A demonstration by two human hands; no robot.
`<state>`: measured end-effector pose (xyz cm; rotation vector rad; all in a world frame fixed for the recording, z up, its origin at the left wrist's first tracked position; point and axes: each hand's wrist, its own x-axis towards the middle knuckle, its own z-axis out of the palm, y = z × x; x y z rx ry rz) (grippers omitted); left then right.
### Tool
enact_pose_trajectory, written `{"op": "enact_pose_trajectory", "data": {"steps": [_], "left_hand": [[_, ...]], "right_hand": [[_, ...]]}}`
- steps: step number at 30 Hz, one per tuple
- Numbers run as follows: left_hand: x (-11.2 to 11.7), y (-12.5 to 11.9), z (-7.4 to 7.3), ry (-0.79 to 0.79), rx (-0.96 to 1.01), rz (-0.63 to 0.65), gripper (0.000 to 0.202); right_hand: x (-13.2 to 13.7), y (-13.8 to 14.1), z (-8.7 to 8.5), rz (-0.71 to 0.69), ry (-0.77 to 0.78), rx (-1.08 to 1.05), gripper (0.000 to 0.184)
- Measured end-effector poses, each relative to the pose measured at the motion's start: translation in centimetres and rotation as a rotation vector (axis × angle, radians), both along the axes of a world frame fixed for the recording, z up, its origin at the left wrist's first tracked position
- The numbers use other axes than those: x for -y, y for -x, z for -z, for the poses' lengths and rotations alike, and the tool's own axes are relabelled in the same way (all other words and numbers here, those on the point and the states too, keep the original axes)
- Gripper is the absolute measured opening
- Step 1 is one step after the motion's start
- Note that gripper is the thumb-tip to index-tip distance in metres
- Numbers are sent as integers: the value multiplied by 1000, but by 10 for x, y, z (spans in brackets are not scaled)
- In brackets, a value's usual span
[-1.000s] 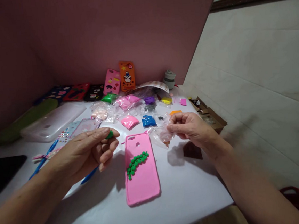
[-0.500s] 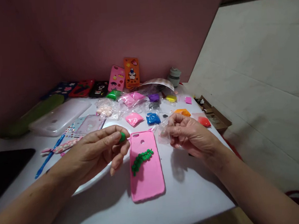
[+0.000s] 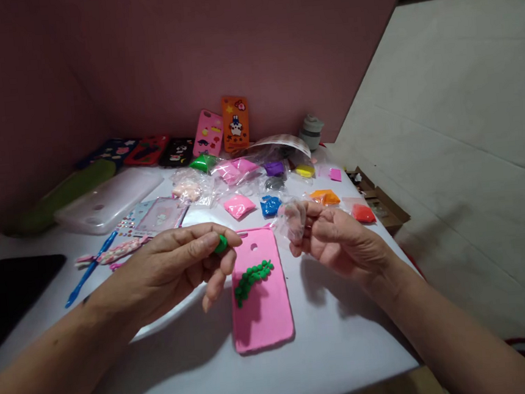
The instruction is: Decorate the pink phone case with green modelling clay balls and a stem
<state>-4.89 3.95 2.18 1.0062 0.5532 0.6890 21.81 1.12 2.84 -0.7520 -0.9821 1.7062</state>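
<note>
Between thumb and forefinger, my left hand [image 3: 180, 259] pinches a small lump of green clay [image 3: 221, 244], left of the phone case's upper part. My right hand [image 3: 334, 233] grips a crumpled clear plastic bag [image 3: 291, 220] by its edge, over the table to the right of the case. Below and between both hands lies a pink clay-covered phone case [image 3: 266, 319]. A curved strip of small green clay balls [image 3: 253, 275] runs diagonally across it. Part of a white plate is hidden under my left hand.
Bagged clay lies beyond my hands, including blue [image 3: 271, 206], pink [image 3: 239, 206], orange [image 3: 325, 197] and red [image 3: 363, 214]. Decorated cases [image 3: 236, 124] line the back wall. At left are a blue modelling tool [image 3: 92, 270], a clear case [image 3: 106, 201] and a black flat object [image 3: 14, 298].
The right fingers have turned and spread a little, with the plastic bag now bunched at their tips. My left hand keeps the green clay. The whole view has shifted slightly.
</note>
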Motion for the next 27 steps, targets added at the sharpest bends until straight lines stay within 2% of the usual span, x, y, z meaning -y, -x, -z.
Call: {"op": "enact_pose_trajectory", "data": {"steps": [2,6,9,13,18,21,27], "left_hand": [[-2,2,1,14,-11,-34,31],[-4,5,1,25,-7,-111,28],[-3,5,-3,34,-6,-155,27],[-3,3,-9,53,-27,-167,28],[-7,8,-8,27,-12,-203,27],[-8,10,-8,14,15,-202,23],[2,5,-13,35,54,-127,28]], "right_hand": [[2,1,-4,18,-11,10,39],[5,1,-6,19,-37,56,26],[5,1,-4,23,-22,86,31],[6,2,-4,45,3,95,34],[9,2,-7,41,-13,165,22],[10,1,-8,39,-11,206,14],[11,7,-6,103,-22,180,5]]}}
